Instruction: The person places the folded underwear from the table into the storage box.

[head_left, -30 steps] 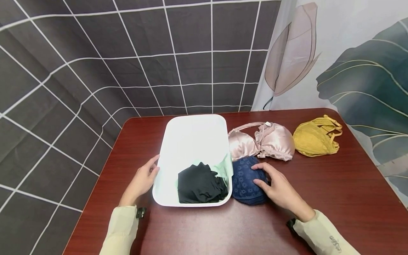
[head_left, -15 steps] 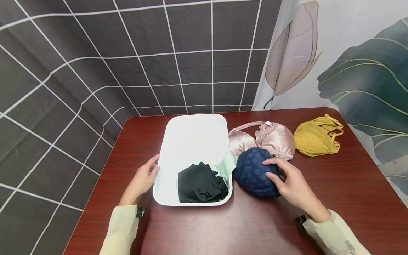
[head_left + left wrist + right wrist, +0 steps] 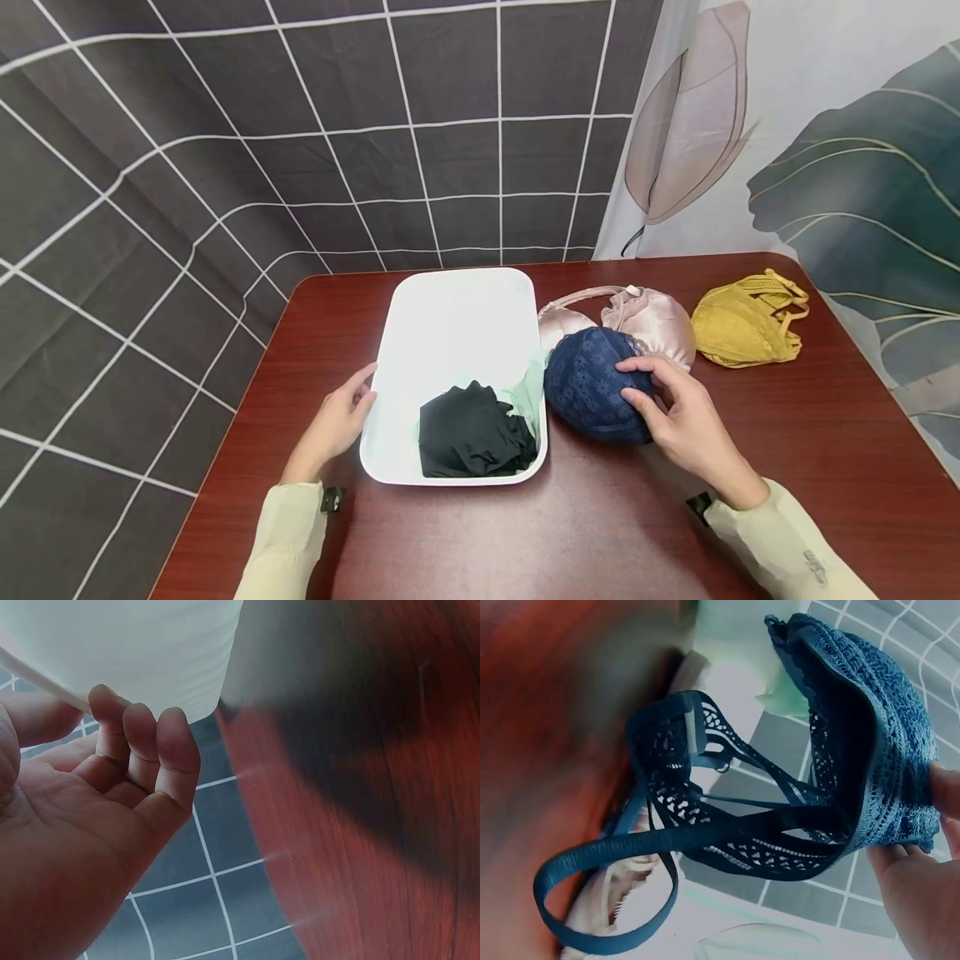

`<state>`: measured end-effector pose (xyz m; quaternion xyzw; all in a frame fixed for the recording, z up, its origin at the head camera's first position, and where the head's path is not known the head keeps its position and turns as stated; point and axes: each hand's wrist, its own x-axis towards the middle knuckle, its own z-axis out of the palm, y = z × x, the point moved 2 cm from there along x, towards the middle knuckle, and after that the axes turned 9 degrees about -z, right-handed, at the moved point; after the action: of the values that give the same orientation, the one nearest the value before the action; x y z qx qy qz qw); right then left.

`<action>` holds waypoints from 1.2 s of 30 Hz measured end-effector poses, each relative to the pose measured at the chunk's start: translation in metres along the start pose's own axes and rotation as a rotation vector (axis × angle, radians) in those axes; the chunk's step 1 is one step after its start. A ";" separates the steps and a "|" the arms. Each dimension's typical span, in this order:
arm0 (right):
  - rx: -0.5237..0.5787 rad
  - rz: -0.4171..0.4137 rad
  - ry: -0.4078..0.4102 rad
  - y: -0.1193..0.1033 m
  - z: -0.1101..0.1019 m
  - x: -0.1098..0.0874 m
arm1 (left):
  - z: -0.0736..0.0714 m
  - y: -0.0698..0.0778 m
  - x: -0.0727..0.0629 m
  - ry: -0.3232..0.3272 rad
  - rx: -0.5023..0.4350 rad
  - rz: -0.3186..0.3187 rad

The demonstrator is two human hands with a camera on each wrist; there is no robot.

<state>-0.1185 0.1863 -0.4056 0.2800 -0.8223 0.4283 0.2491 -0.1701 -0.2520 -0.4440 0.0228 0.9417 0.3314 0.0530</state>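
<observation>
My right hand point(image 3: 686, 417) pinches a navy lace bra point(image 3: 596, 383) by its cup, raised just right of a white plastic bin point(image 3: 459, 325). In the right wrist view, the lace band and a strap of the bra point(image 3: 742, 832) hang loose, and the fingers point(image 3: 907, 862) grip the cup's edge. My left hand point(image 3: 335, 429) holds the bin's left rim with curled fingers; the left wrist view shows the fingertips point(image 3: 176, 739) against the bin's outer wall point(image 3: 165, 652). Inside the bin lie a black folded garment point(image 3: 472, 433) and a mint-green one point(image 3: 528, 396), which reaches up the right wall.
A pink satin bra point(image 3: 652, 325) lies behind the navy one, partly covered by it. Farther right sits a yellow bra point(image 3: 746, 321). All stand on a reddish-brown wooden table point(image 3: 442, 542), with a dark gridded curtain point(image 3: 450, 158) behind.
The navy bra has come up off the table in my right hand, first swinging right, then slightly back and left towards the bin. My left hand has stayed at the bin's rim.
</observation>
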 end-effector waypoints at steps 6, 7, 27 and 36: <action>0.017 -0.040 0.019 -0.025 -0.001 0.023 | 0.000 0.000 0.000 0.005 -0.002 0.013; 0.031 -0.050 0.023 -0.028 -0.001 0.026 | 0.000 -0.001 0.001 0.007 -0.002 0.016; 0.312 -0.169 0.075 -0.048 0.034 0.054 | 0.001 -0.002 0.002 0.007 0.000 0.005; 0.390 -0.198 0.029 -0.056 0.062 0.056 | 0.000 -0.002 0.002 0.010 -0.004 0.016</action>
<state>-0.1317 0.0934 -0.3695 0.3961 -0.6886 0.5568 0.2427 -0.1717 -0.2535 -0.4457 0.0286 0.9411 0.3338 0.0454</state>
